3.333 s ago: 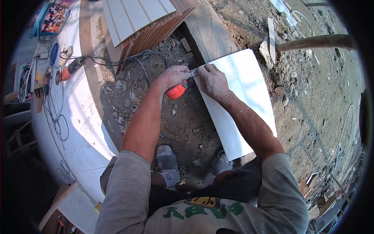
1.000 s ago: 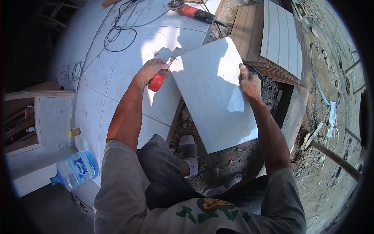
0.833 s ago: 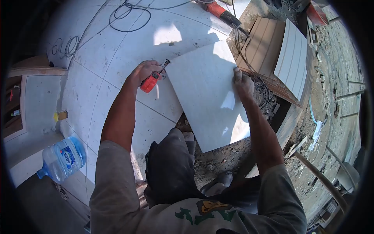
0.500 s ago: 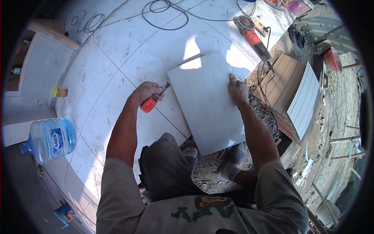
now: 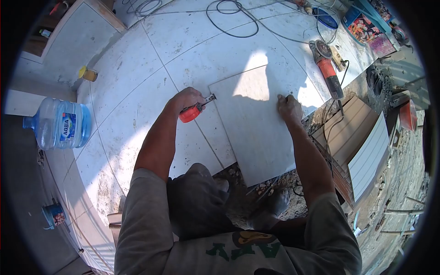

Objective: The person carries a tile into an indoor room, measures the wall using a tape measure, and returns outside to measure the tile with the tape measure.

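Observation:
My left hand (image 5: 187, 101) is closed round a red tape measure (image 5: 190, 112), whose metal end sticks out just left of a large pale tile (image 5: 254, 126). That tile lies at the edge of the white tiled floor (image 5: 137, 101), its near end reaching out over the rubble. At the tile's right edge is my right hand (image 5: 289, 109), fingers curled; whether it grips the edge or something small is hidden.
A red angle grinder (image 5: 327, 68) with its cable lies at the upper right. Stacked boards (image 5: 348, 133) stand on the right. A large water bottle (image 5: 64, 123) and a yellow-lidded jar (image 5: 88, 74) are on the left. My feet are on rubble below.
The view has turned towards the tiled floor. The large tile has moved from the rubble side and now rests lower, mostly over the floor. The tape measure has stayed in my left hand.

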`<state>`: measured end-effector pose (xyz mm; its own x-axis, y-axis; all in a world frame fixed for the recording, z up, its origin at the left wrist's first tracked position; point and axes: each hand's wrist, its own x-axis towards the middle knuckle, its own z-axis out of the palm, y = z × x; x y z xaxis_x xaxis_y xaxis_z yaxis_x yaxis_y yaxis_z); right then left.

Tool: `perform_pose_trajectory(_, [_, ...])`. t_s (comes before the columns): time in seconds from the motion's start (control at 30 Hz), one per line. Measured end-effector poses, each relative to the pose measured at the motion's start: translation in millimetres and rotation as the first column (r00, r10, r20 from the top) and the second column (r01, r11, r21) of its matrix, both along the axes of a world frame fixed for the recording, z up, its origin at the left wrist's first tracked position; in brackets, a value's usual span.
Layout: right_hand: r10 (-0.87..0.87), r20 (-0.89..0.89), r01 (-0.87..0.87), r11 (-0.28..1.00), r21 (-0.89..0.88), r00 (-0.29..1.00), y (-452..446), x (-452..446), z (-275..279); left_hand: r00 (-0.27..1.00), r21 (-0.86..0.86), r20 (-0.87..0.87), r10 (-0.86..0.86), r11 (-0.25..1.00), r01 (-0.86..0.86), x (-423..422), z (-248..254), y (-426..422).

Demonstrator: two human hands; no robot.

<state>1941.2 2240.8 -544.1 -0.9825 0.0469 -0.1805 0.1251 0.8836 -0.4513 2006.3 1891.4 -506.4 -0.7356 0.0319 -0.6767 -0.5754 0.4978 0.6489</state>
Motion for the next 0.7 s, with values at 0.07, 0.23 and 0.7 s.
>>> perform_pose_trajectory(0.07, [0.026,-0.052,-0.021,0.995,0.093,0.998,-3,-1,0,0.999,0.004,-0.005,0.048,0.999,-0.048,-8,-5,1])
perform_pose_trajectory(0.23, [0.021,-0.058,-0.013,0.99,0.144,0.998,-7,-2,0,0.996,-0.12,-0.032,-0.077,0.99,0.073,-27,-22,-9])
perform_pose_trajectory(0.7, [0.055,0.055,-0.069,0.956,0.286,0.997,-24,-1,14,0.985,-0.061,0.053,-0.164,0.984,0.168,-59,-43,-27])
